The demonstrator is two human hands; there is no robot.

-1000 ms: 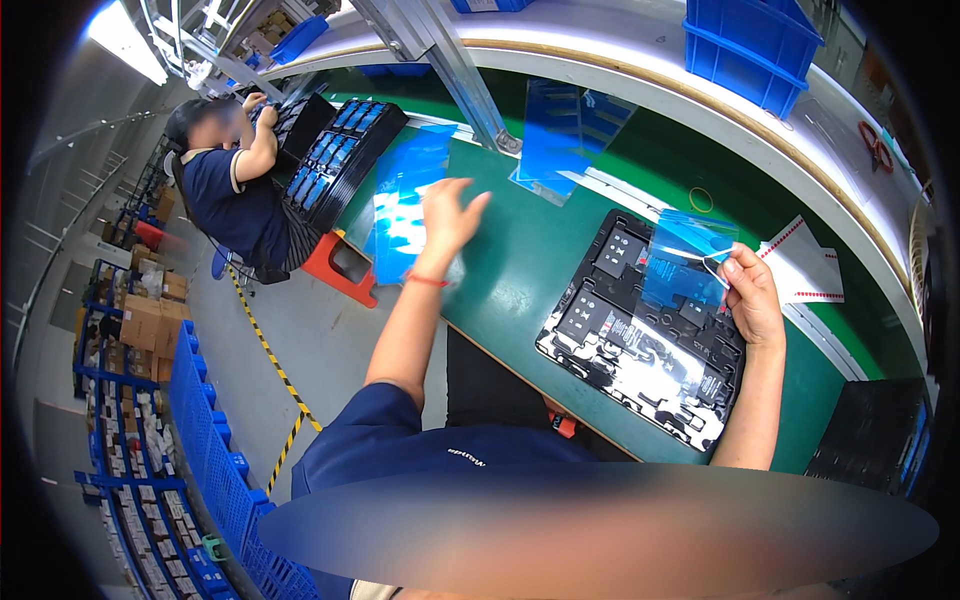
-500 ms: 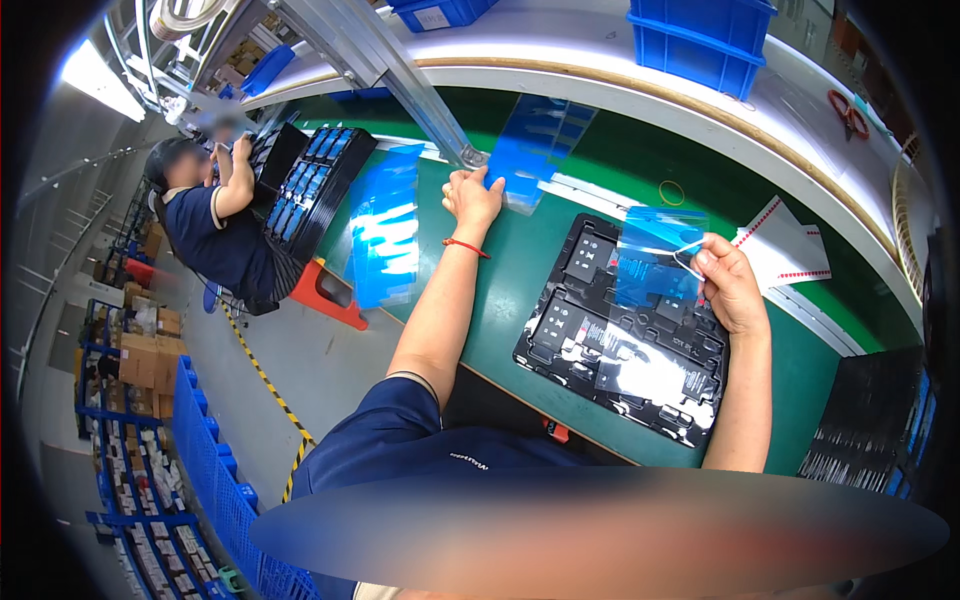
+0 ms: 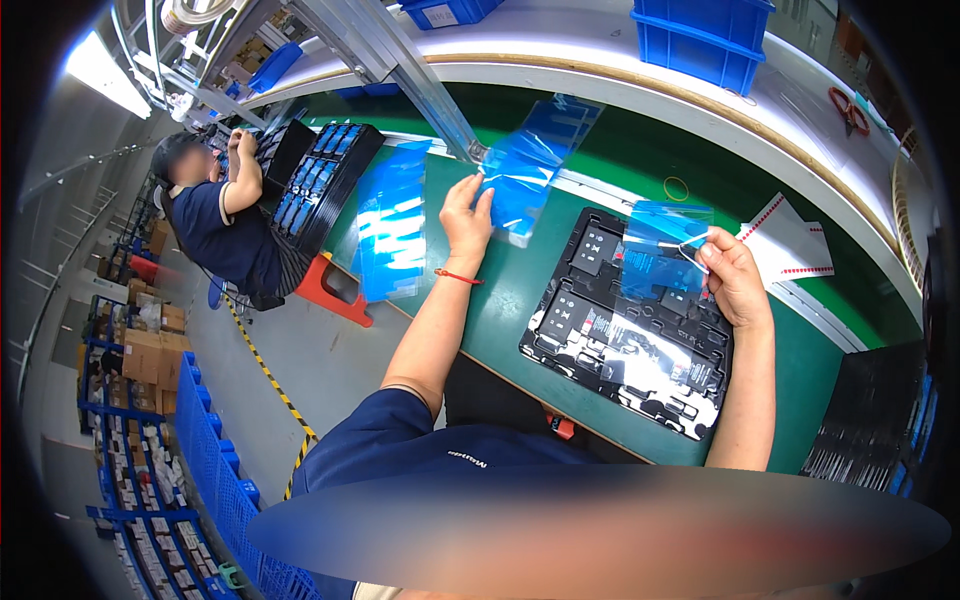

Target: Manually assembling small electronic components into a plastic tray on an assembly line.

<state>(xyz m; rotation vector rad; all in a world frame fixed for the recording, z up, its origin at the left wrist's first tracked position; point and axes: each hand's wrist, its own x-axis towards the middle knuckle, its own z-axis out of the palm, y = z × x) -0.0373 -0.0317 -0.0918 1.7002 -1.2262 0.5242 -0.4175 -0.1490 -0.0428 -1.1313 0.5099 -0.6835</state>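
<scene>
My left hand [image 3: 466,220] is at a stack of clear blue film sheets [image 3: 530,160], its thumb and fingertips pinched at the left edge of a sheet that bends up slightly. In my right hand [image 3: 735,275], a small piece of blue transparent film [image 3: 660,250] hangs between thumb and fingers, with a thin white looped strip [image 3: 692,240] at the same fingertips. Below that film lies a black moulded tray [image 3: 560,350] holding several dark flat battery-like packs [image 3: 580,315]. Glare hides part of its near right side.
More blue film sheets [image 3: 392,225] lie left of my left arm. Near the rail are a white sheet with red-marked edges [image 3: 790,240] and a rubber band [image 3: 676,189]. Blue bins [image 3: 700,45] and red-handled scissors [image 3: 848,112] sit on the shelf. A co-worker [image 3: 225,220] sits at left beside stacked black trays [image 3: 325,180].
My left hand has drawn back slightly left and down, and the sheet at its fingers has bent and shifted toward me. My right hand stays nearly in place with its film.
</scene>
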